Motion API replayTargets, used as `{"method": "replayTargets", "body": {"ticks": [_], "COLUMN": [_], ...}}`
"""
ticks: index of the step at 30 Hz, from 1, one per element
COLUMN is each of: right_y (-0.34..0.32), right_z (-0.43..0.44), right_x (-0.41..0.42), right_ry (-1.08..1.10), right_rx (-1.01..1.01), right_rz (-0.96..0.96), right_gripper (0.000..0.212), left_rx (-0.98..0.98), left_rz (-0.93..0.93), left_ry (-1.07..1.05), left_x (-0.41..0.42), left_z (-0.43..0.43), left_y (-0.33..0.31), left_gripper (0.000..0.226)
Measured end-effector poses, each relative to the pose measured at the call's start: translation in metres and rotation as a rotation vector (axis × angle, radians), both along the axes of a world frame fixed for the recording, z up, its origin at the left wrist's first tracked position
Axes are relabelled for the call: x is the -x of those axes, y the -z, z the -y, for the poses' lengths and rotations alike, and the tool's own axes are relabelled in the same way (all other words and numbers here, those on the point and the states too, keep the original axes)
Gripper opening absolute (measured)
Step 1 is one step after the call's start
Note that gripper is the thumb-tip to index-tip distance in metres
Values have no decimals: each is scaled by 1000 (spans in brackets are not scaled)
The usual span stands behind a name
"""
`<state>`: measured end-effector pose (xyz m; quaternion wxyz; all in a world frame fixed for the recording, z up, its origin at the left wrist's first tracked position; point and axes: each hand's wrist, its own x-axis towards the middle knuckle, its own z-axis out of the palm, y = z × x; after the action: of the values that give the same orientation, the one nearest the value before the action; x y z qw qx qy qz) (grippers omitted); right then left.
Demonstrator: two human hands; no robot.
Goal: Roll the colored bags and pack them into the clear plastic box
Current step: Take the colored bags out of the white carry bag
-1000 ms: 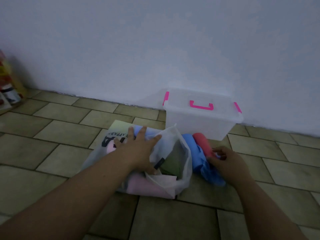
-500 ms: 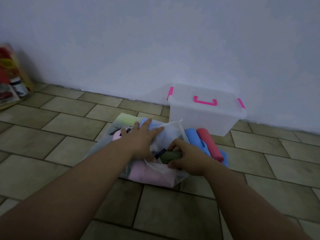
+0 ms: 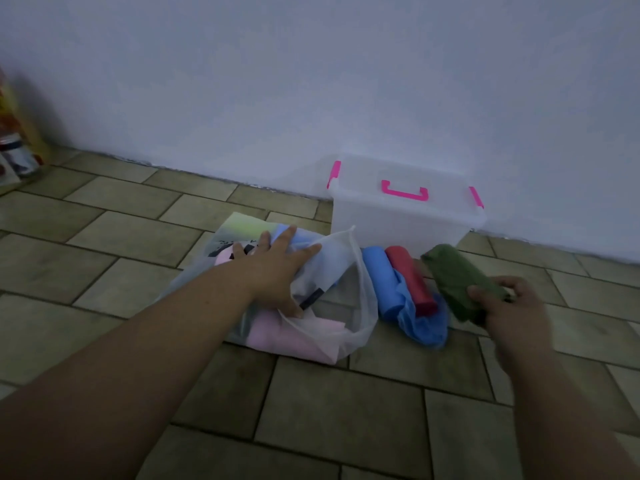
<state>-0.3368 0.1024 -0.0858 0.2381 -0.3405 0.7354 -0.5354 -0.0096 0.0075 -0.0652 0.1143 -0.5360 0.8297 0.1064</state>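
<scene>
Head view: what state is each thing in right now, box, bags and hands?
Clear plastic box: lid on.
Green bag: rolled, held by right hand.
Red bag: rolled, on floor.
Blue bag: rolled, one end loose.
Mesh sack: mouth open.
Left hand: flat on mesh sack.

Nothing can be read. Dark lettering stands on the pale printed bag (image 3: 242,226) just beyond the left hand (image 3: 277,271), but it is blurred and partly covered. The labels on the jar (image 3: 19,161) at the left edge are equally blurred.
</scene>
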Motion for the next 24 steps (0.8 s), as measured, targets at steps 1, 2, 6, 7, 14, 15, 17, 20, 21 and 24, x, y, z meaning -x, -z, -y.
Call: {"method": "replayTargets", "body": {"ticks": [1, 2, 6, 7, 14, 15, 17, 20, 21, 24], "right_y": [10, 17, 10, 3, -17, -14, -8, 0, 2, 0], "right_z": [5, 8, 10, 9, -1, -2, -4, -6, -6, -8], "right_x": [-10, -20, -39, -45, -144, -146, -146, -154, -157, -153], "right_ry": [9, -8, -19, -20, -938, -969, -988, -1002, -988, -934], "right_rx": [-85, -160, -236, -139, -230, -286, -363, -383, -374, -338], "right_rz": [-152, -275, -555, -646, -631, -636, -620, -662, -658, -385], "right_gripper": [23, 28, 44, 42, 16, 25, 43, 58, 57, 44], "left_rx": [-9, -14, -26, -21, 7, 18, 42, 62, 64, 82], "left_rz": [10, 19, 61, 77, 152, 156, 148, 116, 107, 64], "left_ry": [1, 3, 49, 54, 17, 13, 5, -36, -44, -23], "left_x": [-1, -2, 1, 1, 7, 8, 8, 9, 9, 4], "left_z": [-2, -2, -7, -10, -33, -36, -42, -48, -49, -48], "left_y": [-2, -4, -8, -7, 5, 7, 10, 16, 17, 17], "left_gripper": [119, 119, 123, 125, 124, 124, 124, 121, 121, 126]}}
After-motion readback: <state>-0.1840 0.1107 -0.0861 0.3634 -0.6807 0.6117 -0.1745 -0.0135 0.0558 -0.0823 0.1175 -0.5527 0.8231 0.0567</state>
